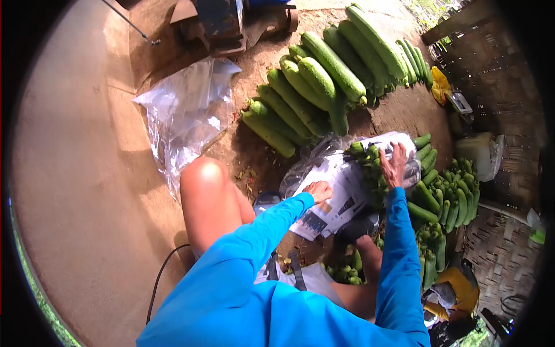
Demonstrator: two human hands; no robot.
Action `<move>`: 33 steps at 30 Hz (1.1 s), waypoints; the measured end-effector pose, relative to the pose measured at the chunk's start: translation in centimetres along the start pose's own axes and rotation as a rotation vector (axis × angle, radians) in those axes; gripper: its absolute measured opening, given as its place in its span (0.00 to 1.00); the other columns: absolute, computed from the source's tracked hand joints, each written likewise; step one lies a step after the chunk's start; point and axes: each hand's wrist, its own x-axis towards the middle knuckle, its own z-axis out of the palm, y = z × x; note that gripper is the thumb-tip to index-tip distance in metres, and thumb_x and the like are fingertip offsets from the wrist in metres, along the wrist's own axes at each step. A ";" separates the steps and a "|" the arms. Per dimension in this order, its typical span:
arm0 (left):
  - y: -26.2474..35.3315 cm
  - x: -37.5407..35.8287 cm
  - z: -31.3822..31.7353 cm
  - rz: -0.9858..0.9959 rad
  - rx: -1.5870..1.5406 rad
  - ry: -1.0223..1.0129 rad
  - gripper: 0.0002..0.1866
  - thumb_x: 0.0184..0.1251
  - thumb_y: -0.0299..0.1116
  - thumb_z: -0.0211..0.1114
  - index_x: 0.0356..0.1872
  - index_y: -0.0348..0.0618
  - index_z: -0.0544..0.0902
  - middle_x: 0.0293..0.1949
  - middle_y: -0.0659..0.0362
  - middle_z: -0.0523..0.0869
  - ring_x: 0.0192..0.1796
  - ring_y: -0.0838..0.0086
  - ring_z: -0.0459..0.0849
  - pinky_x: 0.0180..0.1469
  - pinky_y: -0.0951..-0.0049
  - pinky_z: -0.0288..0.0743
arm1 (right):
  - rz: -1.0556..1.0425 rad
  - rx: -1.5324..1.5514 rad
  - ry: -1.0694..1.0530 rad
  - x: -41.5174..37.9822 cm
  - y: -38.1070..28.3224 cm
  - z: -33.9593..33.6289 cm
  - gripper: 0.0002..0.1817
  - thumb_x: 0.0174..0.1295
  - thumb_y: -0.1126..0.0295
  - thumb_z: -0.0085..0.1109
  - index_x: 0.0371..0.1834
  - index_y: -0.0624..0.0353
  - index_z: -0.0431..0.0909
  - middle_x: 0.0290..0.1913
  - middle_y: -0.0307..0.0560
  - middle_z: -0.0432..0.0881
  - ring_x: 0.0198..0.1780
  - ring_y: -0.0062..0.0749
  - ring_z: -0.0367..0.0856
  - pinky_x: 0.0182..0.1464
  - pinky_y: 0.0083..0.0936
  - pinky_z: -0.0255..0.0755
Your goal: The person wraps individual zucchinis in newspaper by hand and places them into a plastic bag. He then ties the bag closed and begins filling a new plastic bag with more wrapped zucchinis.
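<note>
My left hand [319,191] lies on a printed sheet of newspaper [330,217] between my legs, its fingers curled in against the paper. To its right, my right hand [393,164] rests with fingers spread on a crumpled fold of newspaper [409,168]. That fold partly covers a pile of small green vegetables [370,165], which look like slim gourds or cucumbers. Clear plastic [306,159] sticks out from under the sheet's far edge. The fingertips of my left hand are partly hidden.
Large long green gourds [300,98] lie in a row on the earthen floor ahead. Cucumber-like vegetables [459,199] are stacked at right, near a woven wall [497,87]. A clear plastic sheet [188,113] lies at left. A pale container [478,155] and yellow cloth [440,85] sit by the wall.
</note>
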 end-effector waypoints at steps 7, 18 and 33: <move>-0.1 -3.6 -1.6 -0.135 0.175 -0.114 0.26 0.59 0.51 0.57 0.48 0.40 0.85 0.51 0.40 0.85 0.58 0.45 0.82 0.62 0.51 0.72 | 0.010 0.312 -0.133 -3.6 -9.4 1.6 0.21 0.64 0.62 0.64 0.55 0.64 0.76 0.54 0.56 0.76 0.57 0.49 0.73 0.61 0.38 0.69; -0.4 -5.0 -5.3 -0.375 0.139 0.130 0.27 0.59 0.51 0.58 0.51 0.41 0.85 0.58 0.38 0.81 0.63 0.42 0.77 0.66 0.51 0.70 | 0.227 0.121 -0.565 -24.6 -9.0 11.3 0.47 0.50 0.48 0.71 0.69 0.64 0.63 0.72 0.67 0.58 0.70 0.65 0.62 0.72 0.47 0.61; -6.6 -2.5 -9.3 -0.484 -0.831 0.631 0.21 0.60 0.50 0.58 0.43 0.43 0.82 0.36 0.55 0.84 0.30 0.66 0.78 0.30 0.63 0.70 | 0.093 0.082 -0.273 -27.8 -9.4 11.8 0.41 0.53 0.58 0.69 0.68 0.62 0.63 0.75 0.59 0.56 0.70 0.65 0.58 0.69 0.52 0.64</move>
